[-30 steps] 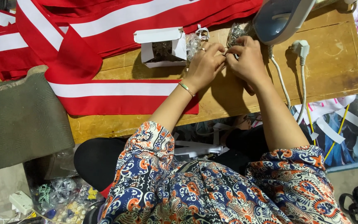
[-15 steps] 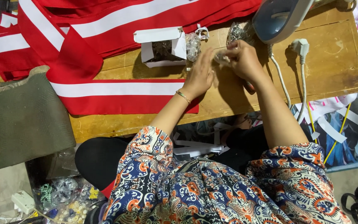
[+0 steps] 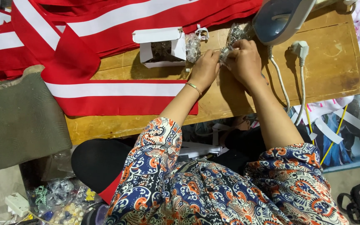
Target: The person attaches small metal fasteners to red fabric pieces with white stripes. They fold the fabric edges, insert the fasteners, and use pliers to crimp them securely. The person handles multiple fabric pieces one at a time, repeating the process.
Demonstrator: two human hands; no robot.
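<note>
Head view: we are pinching a small clear plastic bag [image 3: 226, 52] w/ both hands, left hand [image 3: 205, 68] and right hand [image 3: 244, 62] together, resting on tabletop [image 3: 334, 62] for steadiness, beside white box [image 3: 161, 46] & iron [image 3: 282, 18].

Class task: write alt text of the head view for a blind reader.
Both hands, left hand and right hand, pinch a small clear crinkled plastic bag over a worn wooden table, beside an open white cardboard box and red-and-white striped fabric.

Worn matt wooden table [image 3: 330, 71], smooth red-and-white cloth [image 3: 117, 89], crinkly glossy clear plastic bag [image 3: 234, 35], white cardboard box [image 3: 161, 41], smooth plastic iron [image 3: 282, 18]
</note>
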